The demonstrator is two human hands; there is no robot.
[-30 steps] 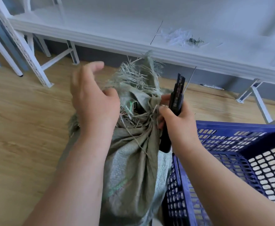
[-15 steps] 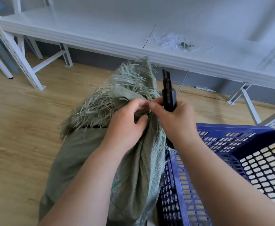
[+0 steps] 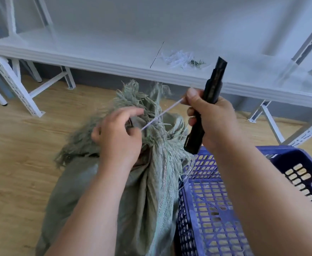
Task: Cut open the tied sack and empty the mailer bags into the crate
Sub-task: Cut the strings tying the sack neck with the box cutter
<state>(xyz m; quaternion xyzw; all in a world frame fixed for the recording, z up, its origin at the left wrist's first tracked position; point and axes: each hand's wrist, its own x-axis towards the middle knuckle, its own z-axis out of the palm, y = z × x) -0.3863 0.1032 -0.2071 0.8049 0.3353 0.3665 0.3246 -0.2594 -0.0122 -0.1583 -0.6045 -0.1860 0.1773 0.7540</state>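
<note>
A grey-green woven sack [image 3: 151, 191] with a frayed, bunched neck stands on the floor in front of me. My left hand [image 3: 120, 133] pinches the neck of the sack at the frayed top. My right hand [image 3: 212, 119] grips a black utility knife [image 3: 207, 106] upright and also pinches a thin white string [image 3: 162, 114], pulled taut from the sack's neck up to my thumb. The blue perforated crate [image 3: 225, 200] sits right of the sack, touching it. No mailer bags are visible.
A low white shelf [image 3: 114, 52] runs across the back, with scraps of white string [image 3: 179, 58] lying on it. White metal rack legs [image 3: 18, 89] stand at left and right on the wooden floor [image 3: 18, 154].
My right hand has risen and moved right with the knife, drawing the white string out of the sack's neck. My left hand shifted slightly left on the neck.
</note>
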